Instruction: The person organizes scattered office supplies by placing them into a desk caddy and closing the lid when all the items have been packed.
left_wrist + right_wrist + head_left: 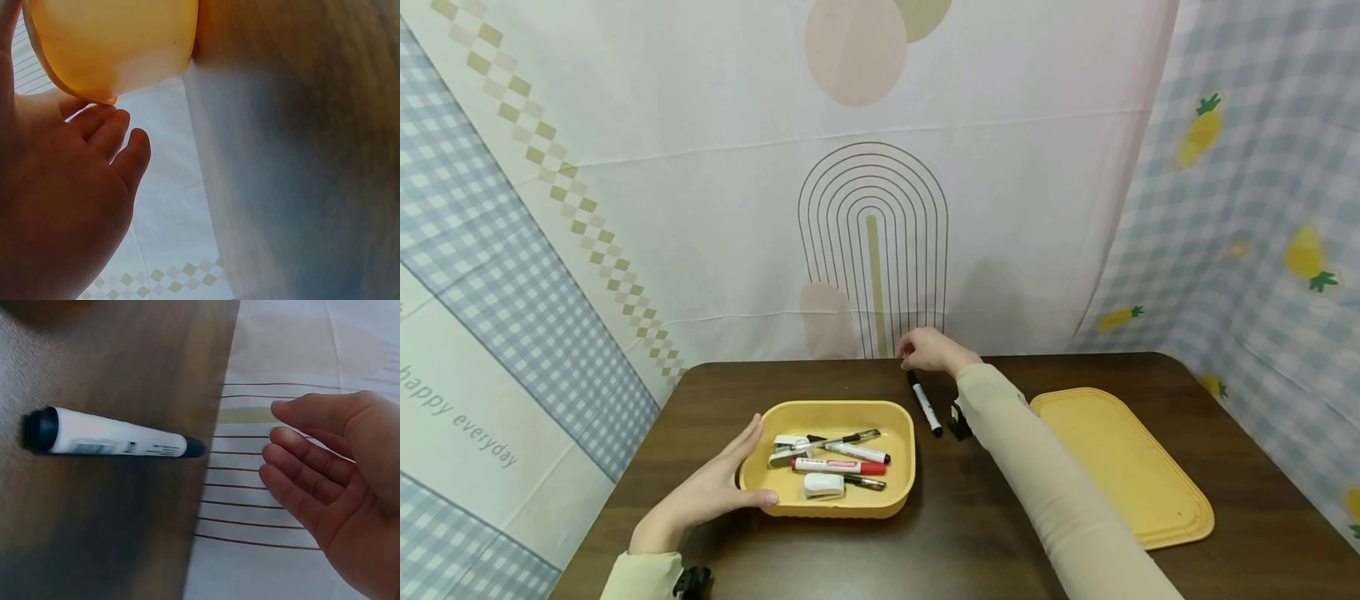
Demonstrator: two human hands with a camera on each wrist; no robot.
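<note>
Around the left end of a yellow plastic bin point(850, 509) my left hand point(726, 479) spreads, thumb at the near corner and fingers along the far side. The left wrist view shows the bin's translucent wall point(125, 44) against those fingers. Inside the bin lie a red marker point(838, 467), a white-barrelled marker point(859, 452), a pen point(850, 437) and a white stapler-like piece point(823, 486). Beyond the bin, my right hand point(932, 348) hovers just past the far end of a black-capped whiteboard marker point(925, 406) lying on the table. Its fingers bend loosely with nothing between them.
A flat yellow lid point(1120, 467) lies on the dark wooden table point(970, 517) to the right, partly behind my right sleeve point(1060, 500). A patterned white cloth point(722, 250) hangs at the table's back edge, with checked cloth point(1262, 292) on the right.
</note>
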